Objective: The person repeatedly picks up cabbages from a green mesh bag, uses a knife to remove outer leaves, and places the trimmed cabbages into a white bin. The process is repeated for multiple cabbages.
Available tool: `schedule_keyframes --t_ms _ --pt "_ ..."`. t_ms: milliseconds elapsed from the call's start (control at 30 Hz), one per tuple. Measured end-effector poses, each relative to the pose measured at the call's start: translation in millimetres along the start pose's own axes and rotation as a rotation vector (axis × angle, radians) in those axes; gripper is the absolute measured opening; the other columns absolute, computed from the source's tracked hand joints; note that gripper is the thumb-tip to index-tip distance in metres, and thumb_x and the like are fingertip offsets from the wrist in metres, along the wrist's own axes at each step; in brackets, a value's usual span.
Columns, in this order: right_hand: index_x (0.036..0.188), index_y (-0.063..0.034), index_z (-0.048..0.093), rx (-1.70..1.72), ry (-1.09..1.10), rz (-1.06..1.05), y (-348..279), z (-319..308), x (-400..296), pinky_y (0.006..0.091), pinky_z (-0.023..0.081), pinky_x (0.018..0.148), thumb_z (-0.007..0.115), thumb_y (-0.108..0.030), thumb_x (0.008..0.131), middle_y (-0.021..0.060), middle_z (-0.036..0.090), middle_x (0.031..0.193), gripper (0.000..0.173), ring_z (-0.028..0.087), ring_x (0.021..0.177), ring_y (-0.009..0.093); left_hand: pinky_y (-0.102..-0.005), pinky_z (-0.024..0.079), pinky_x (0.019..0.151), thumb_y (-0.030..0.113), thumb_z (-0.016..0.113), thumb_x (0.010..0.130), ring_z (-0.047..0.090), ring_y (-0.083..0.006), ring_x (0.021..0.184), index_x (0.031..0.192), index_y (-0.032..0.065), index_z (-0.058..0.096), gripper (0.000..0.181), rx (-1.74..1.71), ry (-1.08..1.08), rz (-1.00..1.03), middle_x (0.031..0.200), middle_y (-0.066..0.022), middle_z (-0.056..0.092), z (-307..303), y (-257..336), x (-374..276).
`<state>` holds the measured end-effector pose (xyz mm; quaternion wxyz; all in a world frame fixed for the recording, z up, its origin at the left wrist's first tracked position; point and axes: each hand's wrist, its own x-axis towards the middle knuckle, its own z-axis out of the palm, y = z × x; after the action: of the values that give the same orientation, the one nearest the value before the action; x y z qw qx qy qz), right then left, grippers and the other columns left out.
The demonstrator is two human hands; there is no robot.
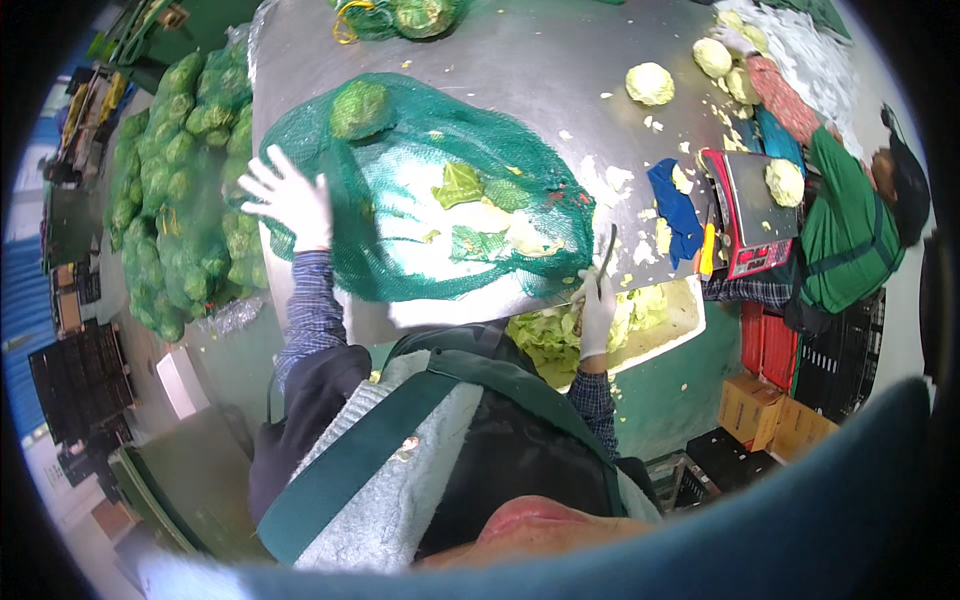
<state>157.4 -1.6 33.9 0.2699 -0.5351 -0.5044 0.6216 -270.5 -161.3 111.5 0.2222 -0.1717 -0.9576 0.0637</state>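
Observation:
My left hand (294,196), in a white glove, is spread with its fingers apart at the left side of a green mesh sack (450,112) lying on the metal table. It appears to hold nothing. A head of cabbage (361,110) sits at the sack's far left part, and loose cabbage leaves (459,186) lie about the sack's middle. My right hand (598,315), also gloved in white, grips a knife (609,251) with a thin, dark blade pointing away from me. That hand is above the edge of a white bin (667,330) of cut leaves, near the table's front edge.
Full mesh sacks of cabbages (176,187) are stacked to the left. At right stand a red scale (757,210) with a trimmed cabbage (784,182), a blue cloth (675,214) and an orange-handled tool (707,247). A co-worker (851,217) reaches towards cabbages at the far right.

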Motion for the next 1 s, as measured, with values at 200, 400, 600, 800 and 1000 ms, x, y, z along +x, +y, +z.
schedule_keyframes --t_ms 200,400,600,800,1000 --pt "0.116 -0.0006 0.063 -0.212 -0.263 0.004 -22 77 29 0.0233 0.042 0.047 0.054 -0.016 0.096 0.0024 0.059 0.063 0.027 0.051 0.050 0.008 -0.0670 0.033 0.104 0.035 0.081 0.072 0.024 -0.0510 0.138 0.153 0.0120 0.021 0.103 -0.167 -0.214 -0.277 0.150 -0.0266 0.028 103 -88 4" --pt "0.128 -0.0025 0.059 -0.581 -0.633 -0.664 -14 172 72 0.0212 0.045 0.057 0.055 -0.011 0.095 0.0020 0.063 0.083 0.035 0.054 0.064 0.006 -0.0440 0.047 0.096 0.010 0.070 0.075 0.058 -0.0331 0.107 0.109 0.0073 0.063 0.035 -0.729 0.119 0.603 0.109 -0.0144 0.061 0 -4 0" --pt "0.127 -0.0036 0.059 -0.143 -0.797 -0.233 -15 264 116 0.0202 0.046 0.054 0.061 -0.010 0.091 -0.0004 0.060 0.085 0.037 0.055 0.064 0.006 -0.0414 0.054 0.076 0.024 0.058 0.087 0.066 -0.0309 0.081 0.097 0.0052 0.065 0.022 -0.574 -0.189 0.130 0.084 -0.0142 0.066 158 35 17" --pt "0.127 -0.0058 0.057 0.264 -0.815 0.250 -62 338 127 0.0220 0.048 0.050 0.059 -0.018 0.094 -0.0016 0.060 0.082 0.035 0.057 0.061 0.008 -0.0406 0.054 0.069 0.023 0.056 0.090 0.068 -0.0300 0.082 0.100 0.0100 0.066 0.020 -0.390 -0.368 0.626 0.083 -0.0186 0.067 209 27 110" --pt "0.149 -0.0009 0.029 -0.128 -0.720 0.073 -52 383 159 0.0238 0.047 0.041 0.050 -0.041 0.099 0.0096 0.067 0.073 0.067 0.056 0.047 0.011 -0.0407 0.054 0.076 0.029 0.059 0.090 0.067 -0.0279 0.090 0.110 0.0080 0.062 0.030 -1.066 -0.750 0.151 0.096 -0.0181 0.066 232 16 134"
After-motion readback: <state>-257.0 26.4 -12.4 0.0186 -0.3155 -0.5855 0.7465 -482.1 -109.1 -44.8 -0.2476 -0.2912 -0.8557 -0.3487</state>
